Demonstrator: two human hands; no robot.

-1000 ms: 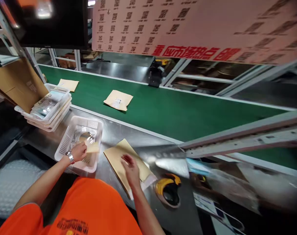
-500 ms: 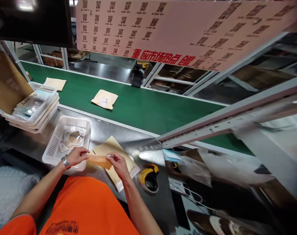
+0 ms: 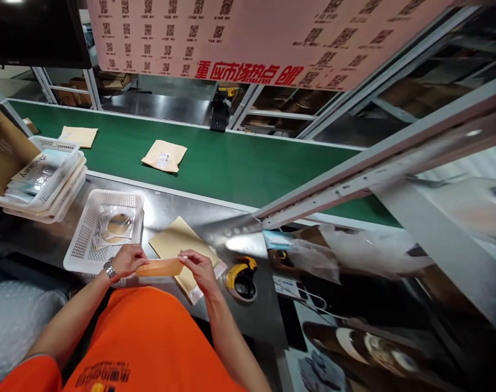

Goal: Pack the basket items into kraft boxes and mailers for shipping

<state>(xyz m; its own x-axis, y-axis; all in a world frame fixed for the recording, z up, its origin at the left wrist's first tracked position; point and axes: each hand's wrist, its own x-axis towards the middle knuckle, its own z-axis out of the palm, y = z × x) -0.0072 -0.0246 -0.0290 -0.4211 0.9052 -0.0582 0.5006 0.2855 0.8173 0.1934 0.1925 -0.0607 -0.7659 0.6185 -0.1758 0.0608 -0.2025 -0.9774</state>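
My left hand [image 3: 128, 261], with a metal watch at the wrist, pinches the left end of a thin tan-orange strip [image 3: 161, 267]. At its other end my right hand [image 3: 198, 268] grips the strip between thumb and fingers. The strip is stretched level between both hands, close to my orange shirt; its material is not clear. Behind it on the metal table lies a kraft envelope [image 3: 178, 238], partly hidden by the strip and my right hand. Left of the envelope stands a white mesh basket [image 3: 82, 239] holding clear plastic-wrapped items [image 3: 116, 226].
A yellow-and-black tape dispenser [image 3: 242, 279] stands to the right. Stacked white baskets [image 3: 57, 190] are at the left. Along the back runs a green conveyor belt [image 3: 239, 163] bearing a kraft parcel [image 3: 165, 156] and another envelope [image 3: 79, 136]. A pink QR-code board [image 3: 251, 38] hangs above.
The view has shifted, so the surroundings sit further left and higher. The strip has come nearer my body, off the envelope's left part. Both hands keep hold of it.
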